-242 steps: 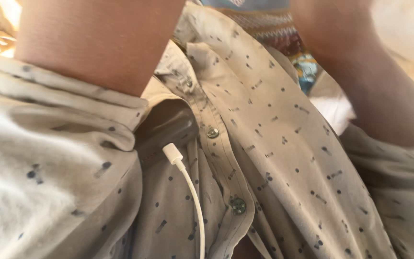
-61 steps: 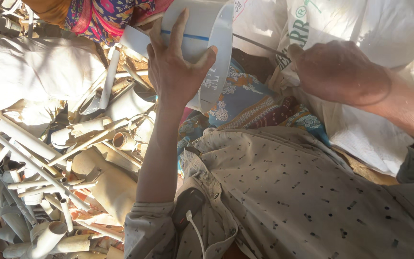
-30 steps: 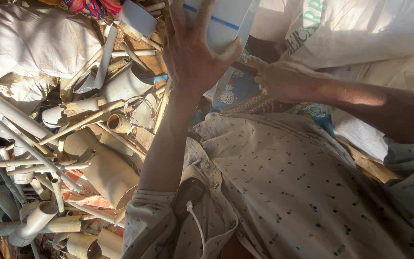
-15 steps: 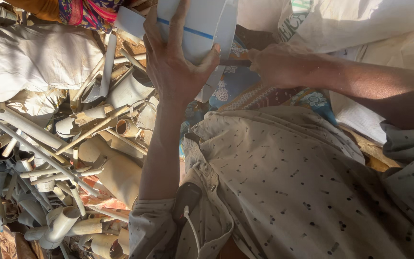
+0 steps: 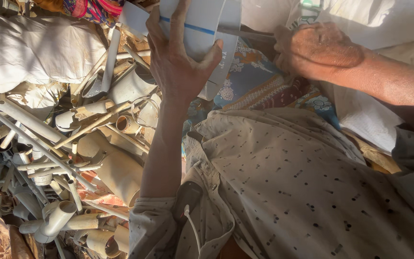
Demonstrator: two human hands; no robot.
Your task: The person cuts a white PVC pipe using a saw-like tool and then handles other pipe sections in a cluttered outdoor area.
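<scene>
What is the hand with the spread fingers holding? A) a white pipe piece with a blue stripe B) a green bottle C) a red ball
A: the left hand grips a curved white pipe piece marked with a blue stripe.

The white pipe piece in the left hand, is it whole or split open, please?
Split open: the white pipe piece shows a curled free edge, with the left hand gripping it.

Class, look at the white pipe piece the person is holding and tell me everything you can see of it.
The pipe is a wide white piece, apparently plastic, with a thin blue line across it and an open curved end. The left hand grips it from below, fingers spread over its wall. A thin dark tool, held in the right hand, meets its edge. It is held above patterned cloth.
</scene>
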